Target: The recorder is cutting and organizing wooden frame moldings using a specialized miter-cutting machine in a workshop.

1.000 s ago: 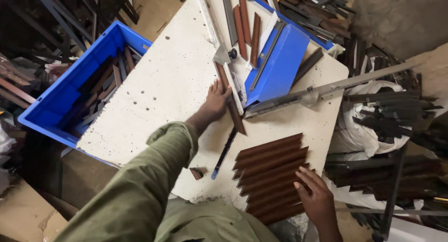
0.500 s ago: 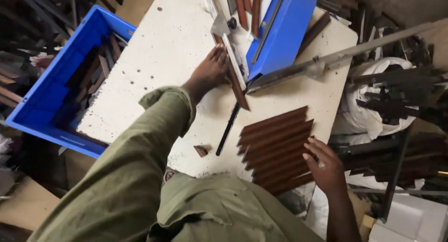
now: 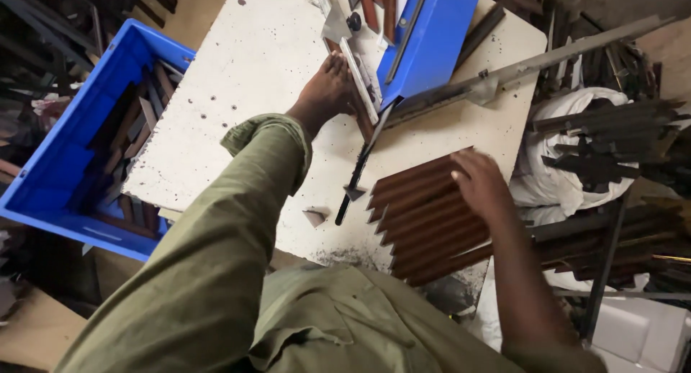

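Observation:
My left hand [image 3: 327, 92] reaches across the white table [image 3: 237, 92] and presses on a brown strip lying against the metal guide [image 3: 358, 74] of a blue cutting machine [image 3: 428, 38]. My right hand [image 3: 481, 184] lies with fingers spread on a stack of brown ridged strips [image 3: 421, 214] at the table's near right corner. A dark thin blade-like bar [image 3: 358, 175] lies between the two hands, and a small triangular offcut [image 3: 315, 216] sits near the table's front edge.
A blue crate [image 3: 79, 157] with several brown strips stands left of the table. A long grey metal lever [image 3: 533, 60] runs from the machine to the right. White sacks [image 3: 568, 164] and dark metal pieces pile up on the right.
My right hand has moved up from the lower edge of the strip stack onto its top. My left hand stays at the guide. The view has shifted closer.

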